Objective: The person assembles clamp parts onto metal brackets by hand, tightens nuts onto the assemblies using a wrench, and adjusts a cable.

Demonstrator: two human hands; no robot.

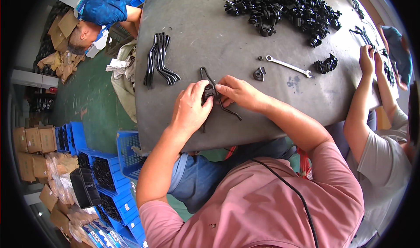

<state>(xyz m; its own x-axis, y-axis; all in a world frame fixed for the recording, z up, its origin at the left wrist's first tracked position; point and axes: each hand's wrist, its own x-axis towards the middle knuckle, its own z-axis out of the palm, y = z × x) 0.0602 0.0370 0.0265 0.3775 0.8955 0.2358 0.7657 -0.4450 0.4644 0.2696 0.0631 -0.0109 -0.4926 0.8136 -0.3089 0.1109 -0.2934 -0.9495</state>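
The left hand (190,103) and the right hand (239,92) meet over the near left part of the grey table (192,38), working on a black bent rod (232,112) and a small black clamp (210,90). The fingers of the left hand are closed around the clamp, thumb on the near side. The fingers of the right hand pinch the rod just beside it, from the right. The rod's far end rises beyond both hands, and one leg runs out near and to the right, over the table top. A second dark leg shows below the left hand; whether it belongs to the same rod cannot be told, since the hands cover the middle.

To the far left of the hands lies a bundle of black bent rods (160,58), side by side. To the right of the hands a loose black clamp (259,74) sits alone, with a small dark nut (260,58) just beyond it. A silver wrench (288,66) lies slantwise to the right of the nut, its open end toward a short row of black clamps (326,64). A large heap of black clamps (284,12) covers the far part of the table.

At the right edge, a co-worker in a grey shirt (385,160) reaches over the table toward more black rods (362,34). At the far left, a person in a blue shirt (107,3) bends beside the table. Blue crates (131,154) and brown cartons (33,138) stand on the left.
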